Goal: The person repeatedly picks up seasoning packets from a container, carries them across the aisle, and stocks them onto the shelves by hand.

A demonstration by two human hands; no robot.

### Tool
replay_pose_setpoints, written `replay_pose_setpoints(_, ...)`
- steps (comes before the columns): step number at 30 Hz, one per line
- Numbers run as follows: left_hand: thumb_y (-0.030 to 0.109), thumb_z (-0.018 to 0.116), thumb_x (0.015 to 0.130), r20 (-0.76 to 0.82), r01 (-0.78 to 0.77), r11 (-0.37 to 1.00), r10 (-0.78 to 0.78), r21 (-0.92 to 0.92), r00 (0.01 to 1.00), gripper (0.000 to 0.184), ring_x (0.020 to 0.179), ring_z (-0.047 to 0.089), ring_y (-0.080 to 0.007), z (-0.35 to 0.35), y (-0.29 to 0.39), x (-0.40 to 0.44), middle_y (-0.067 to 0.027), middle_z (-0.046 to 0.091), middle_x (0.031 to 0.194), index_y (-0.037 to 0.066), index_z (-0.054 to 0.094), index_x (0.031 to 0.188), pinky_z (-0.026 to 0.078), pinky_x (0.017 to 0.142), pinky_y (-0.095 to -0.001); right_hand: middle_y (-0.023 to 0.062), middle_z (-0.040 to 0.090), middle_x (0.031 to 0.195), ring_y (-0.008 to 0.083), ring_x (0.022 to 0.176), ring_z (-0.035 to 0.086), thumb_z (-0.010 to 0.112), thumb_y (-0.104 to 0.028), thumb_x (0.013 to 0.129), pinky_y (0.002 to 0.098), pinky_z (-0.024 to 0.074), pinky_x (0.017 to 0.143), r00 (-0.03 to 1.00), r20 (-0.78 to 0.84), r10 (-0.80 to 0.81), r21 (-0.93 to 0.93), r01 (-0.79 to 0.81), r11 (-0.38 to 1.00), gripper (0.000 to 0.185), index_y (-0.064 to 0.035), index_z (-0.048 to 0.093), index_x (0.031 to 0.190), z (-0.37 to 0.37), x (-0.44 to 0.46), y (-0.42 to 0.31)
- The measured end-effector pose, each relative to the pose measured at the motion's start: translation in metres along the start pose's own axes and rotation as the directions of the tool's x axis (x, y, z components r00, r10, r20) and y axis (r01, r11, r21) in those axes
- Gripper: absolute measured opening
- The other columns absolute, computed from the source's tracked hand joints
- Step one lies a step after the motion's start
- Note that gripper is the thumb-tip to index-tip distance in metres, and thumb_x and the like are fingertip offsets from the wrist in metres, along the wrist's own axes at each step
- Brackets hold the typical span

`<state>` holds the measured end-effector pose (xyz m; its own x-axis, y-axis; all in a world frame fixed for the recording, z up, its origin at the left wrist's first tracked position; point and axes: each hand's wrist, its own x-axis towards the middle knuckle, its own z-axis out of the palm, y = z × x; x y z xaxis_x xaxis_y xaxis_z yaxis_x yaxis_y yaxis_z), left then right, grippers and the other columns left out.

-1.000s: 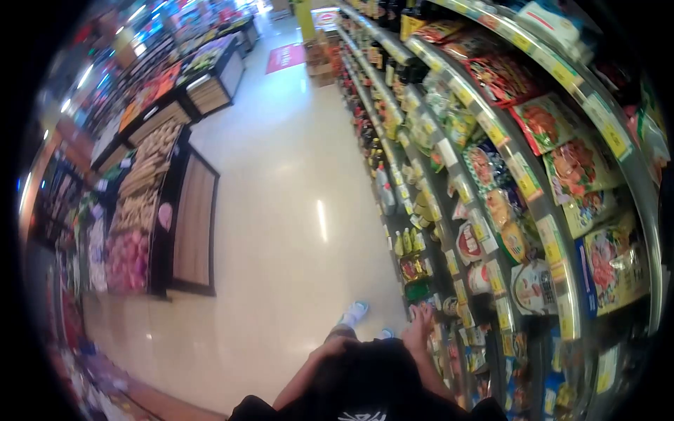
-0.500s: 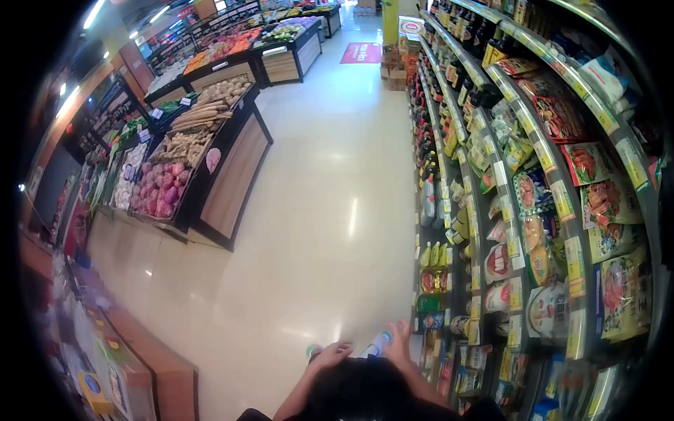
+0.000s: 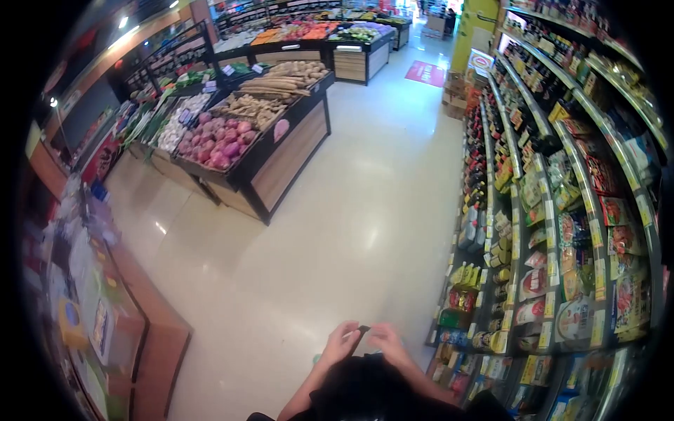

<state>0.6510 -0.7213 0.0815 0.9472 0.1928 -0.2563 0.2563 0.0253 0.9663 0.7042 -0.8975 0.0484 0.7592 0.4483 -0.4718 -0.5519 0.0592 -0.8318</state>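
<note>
Low at the centre of the view, my left hand point(image 3: 341, 340) is closed with its fingertips on a small dark object point(image 3: 361, 333), too small to name. Just to its right, my right hand point(image 3: 385, 339) has bent fingers turned toward the same object; whether they touch it is unclear. Both hands are in front of my dark clothing point(image 3: 361, 386), above the pale floor point(image 3: 281, 309).
A produce stand point(image 3: 291, 158) with red-purple onions point(image 3: 219, 142) and roots is at the left. Tall shelves point(image 3: 551, 266) of packets and bottles line the right. A brown wooden counter point(image 3: 158, 316) is at the lower left. Cardboard boxes point(image 3: 456, 95) stand farther down the aisle.
The view has swung, so the shelves sit farther right and more of the stand and counter shows. My hands have come closer together, and a small dark object now shows between them.
</note>
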Motion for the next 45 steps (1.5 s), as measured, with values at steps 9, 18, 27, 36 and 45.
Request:
replay_pose_setpoints(9, 0.009, 0.059, 0.089, -0.288, -0.142, 0.981, 0.1, -0.129, 0.952, 0.029, 0.11, 0.057, -0.0216, -0.119, -0.002, -0.066, -0.0144, 0.06, 0.114, -0.001, 0.052, 0.116, 0.048, 0.091, -0.0333, 0.0103, 0.054, 0.105, 0.0238, 0.098, 0.056, 0.053, -0.002, 0.087, 0.0441, 0.0442, 0.092, 0.72, 0.597, 0.353, 0.349, -0.63, 0.694, 0.04, -0.0048, 0.038, 0.124, 0.156, 0.008, 0.072)
replay_pose_setpoints(18, 0.005, 0.061, 0.087, -0.668, -0.198, 0.968, 0.045, -0.155, 0.743, 0.025, 0.105, 0.06, -0.0194, -0.228, -0.081, -0.166, -0.0139, 0.063, 0.103, -0.003, 0.054, 0.11, 0.049, 0.087, -0.0302, 0.0103, 0.053, 0.109, 0.0232, 0.103, 0.052, 0.058, -0.016, 0.091, 0.0386, 0.0428, 0.094, 0.313, 0.686, 0.657, 0.056, -0.923, 0.381, 0.021, -0.0069, 0.053, 0.109, 0.284, -0.018, 0.098)
replay_pose_setpoints(27, -0.005, 0.055, 0.088, -0.896, -0.454, 0.845, -0.062, -0.282, 0.44, 0.024, 0.111, 0.058, -0.0215, -0.257, -0.101, -0.227, -0.0112, 0.053, 0.111, -0.001, 0.046, 0.111, 0.046, 0.092, -0.0273, 0.0074, 0.058, 0.096, 0.0215, 0.096, 0.054, 0.056, -0.016, 0.09, 0.0498, 0.0371, 0.102, 0.084, 0.572, 0.816, -0.212, -0.946, 0.246, 0.009, -0.0087, 0.056, 0.096, 0.352, -0.039, 0.118)
replay_pose_setpoints(36, 0.013, 0.06, 0.09, -0.934, -0.188, 0.956, -0.158, -0.226, 0.32, 0.027, 0.098, 0.061, -0.0168, -0.308, -0.137, -0.262, -0.012, 0.061, 0.104, 0.0, 0.051, 0.113, 0.049, 0.085, -0.0294, 0.0101, 0.056, 0.094, 0.0247, 0.089, 0.054, 0.059, -0.012, 0.087, 0.0516, 0.0404, 0.098, 0.108, 0.424, 0.899, -0.386, -0.877, 0.287, 0.007, -0.0064, 0.055, 0.09, 0.431, -0.021, 0.135)
replay_pose_setpoints(45, 0.023, 0.05, 0.097, -0.744, -0.012, 0.919, -0.312, -0.395, 0.591, 0.019, 0.081, 0.049, -0.0078, -0.387, -0.081, -0.32, 0.001, 0.055, 0.088, 0.005, 0.055, 0.102, 0.042, 0.075, -0.0217, 0.0088, 0.058, 0.094, 0.0218, 0.096, 0.053, 0.064, 0.003, 0.078, 0.0488, 0.0415, 0.099, 0.161, 0.379, 0.911, -0.321, -0.901, 0.293, 0.018, -0.0022, 0.054, 0.092, 0.545, 0.055, 0.188)
